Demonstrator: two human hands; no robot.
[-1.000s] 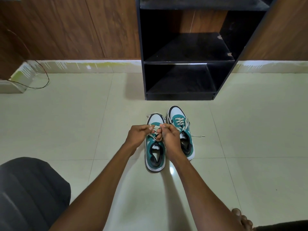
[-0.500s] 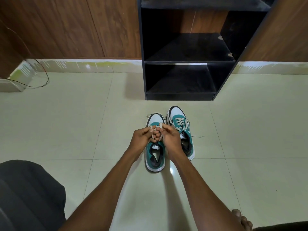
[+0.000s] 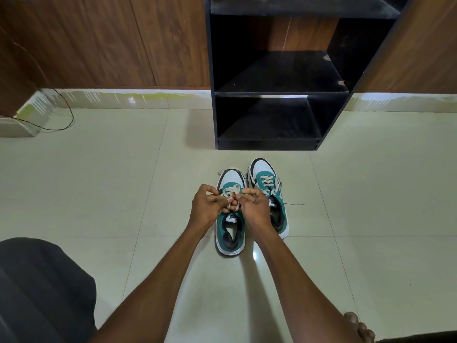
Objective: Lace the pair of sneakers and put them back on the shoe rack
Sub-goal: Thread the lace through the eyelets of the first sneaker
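Observation:
Two teal and white sneakers stand side by side on the tiled floor, toes toward the rack. Over the left sneaker (image 3: 230, 233), my left hand (image 3: 206, 206) and my right hand (image 3: 256, 207) both pinch its cream lace (image 3: 231, 190), which loops between my fingertips above the tongue. The right sneaker (image 3: 265, 180) has its lace threaded across the eyelets, with a loose lace end (image 3: 294, 203) trailing on the floor to its right. The black shoe rack (image 3: 269, 94) stands directly behind the shoes with its shelves bare.
A wood-panelled wall runs behind the rack. A thin dark cable (image 3: 65, 115) curls on the floor at the far left by a white skirting corner. My dark-clothed knee (image 3: 42, 293) fills the lower left, and my toes (image 3: 358, 326) show at the lower right.
My hands have shifted slightly nearer on the left sneaker, and a lace loop now stands up between my fingertips. The sneakers and rack have not moved.

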